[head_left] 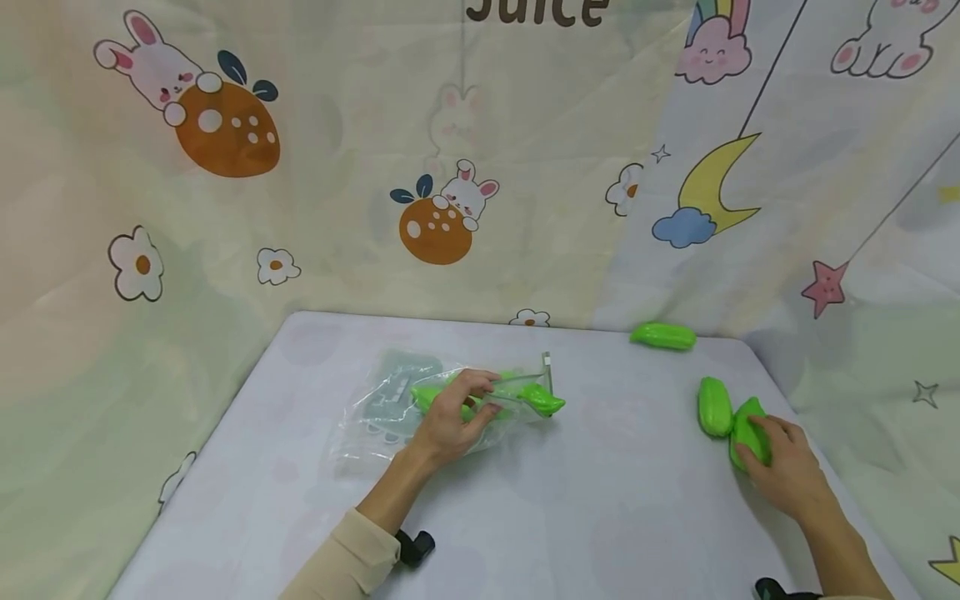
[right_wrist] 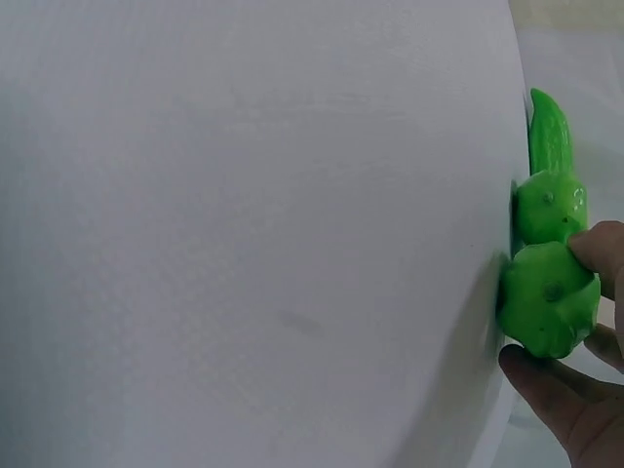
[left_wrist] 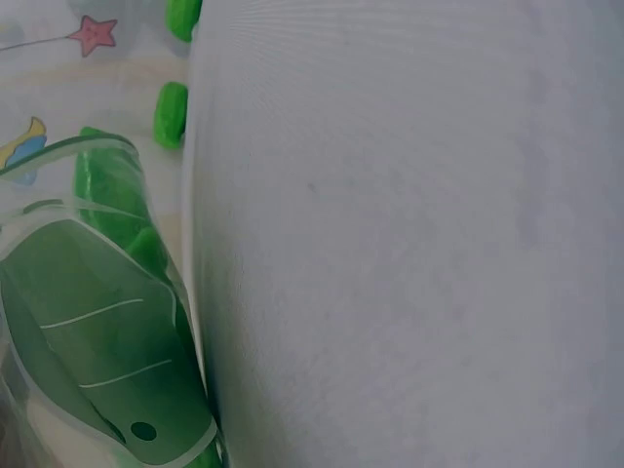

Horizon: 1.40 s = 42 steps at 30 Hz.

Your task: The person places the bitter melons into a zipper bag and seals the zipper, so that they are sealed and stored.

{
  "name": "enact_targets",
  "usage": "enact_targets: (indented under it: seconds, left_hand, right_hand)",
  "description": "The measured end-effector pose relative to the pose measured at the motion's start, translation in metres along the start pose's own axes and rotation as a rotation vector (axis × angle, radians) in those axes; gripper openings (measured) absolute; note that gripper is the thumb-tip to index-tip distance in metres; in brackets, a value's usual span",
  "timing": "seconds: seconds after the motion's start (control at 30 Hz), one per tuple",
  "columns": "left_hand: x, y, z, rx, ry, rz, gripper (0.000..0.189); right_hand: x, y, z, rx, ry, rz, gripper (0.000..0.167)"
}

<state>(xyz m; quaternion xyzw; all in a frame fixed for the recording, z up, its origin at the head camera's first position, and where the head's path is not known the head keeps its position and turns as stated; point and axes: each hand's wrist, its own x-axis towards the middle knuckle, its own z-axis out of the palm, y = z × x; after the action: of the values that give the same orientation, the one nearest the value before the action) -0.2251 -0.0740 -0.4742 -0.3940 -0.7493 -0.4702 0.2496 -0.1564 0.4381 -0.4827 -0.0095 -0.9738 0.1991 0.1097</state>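
Around the near edge of a clear plastic zip bag (head_left: 375, 425) curl the fingers of my left hand (head_left: 450, 421), thumb and forefinger apart at its mouth. Inside the bag show bright green pieces; one green toy vegetable (head_left: 542, 400) with a pointed tip lies by the mouth. In the left wrist view the bag (left_wrist: 97, 341) fills the lower left. At the table's right side my right hand (head_left: 791, 467) grips a lobed green toy vegetable (head_left: 750, 433), thumb on one side and fingers on the other. The right wrist view shows its knobbly end (right_wrist: 549, 300).
Left of the held piece stands a smooth, rounded green toy vegetable (head_left: 715, 407). A long green one (head_left: 663, 336) lies near the back edge. All are on a white-covered table (head_left: 600, 500). A printed cloth (head_left: 337, 167) hangs behind it and along the sides.
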Motion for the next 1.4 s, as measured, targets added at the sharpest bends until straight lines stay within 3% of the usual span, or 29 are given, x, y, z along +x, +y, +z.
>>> enact_targets:
  seconds: [0.33, 0.9, 1.4]
  left_hand:
    - [0.002, 0.002, 0.001, -0.015, -0.011, -0.002, 0.033]
    - [0.002, 0.002, 0.002, -0.011, -0.007, -0.012, 0.032]
    - [0.002, 0.002, 0.001, -0.01, -0.009, -0.01, 0.031]
  right_hand:
    - [-0.005, 0.002, 0.0, 0.023, 0.066, -0.022, 0.048]
    - [0.001, -0.013, 0.002, 0.126, 0.339, -0.082, 0.05]
    - [0.004, -0.028, 0.008, 0.214, 0.412, -0.207, 0.056]
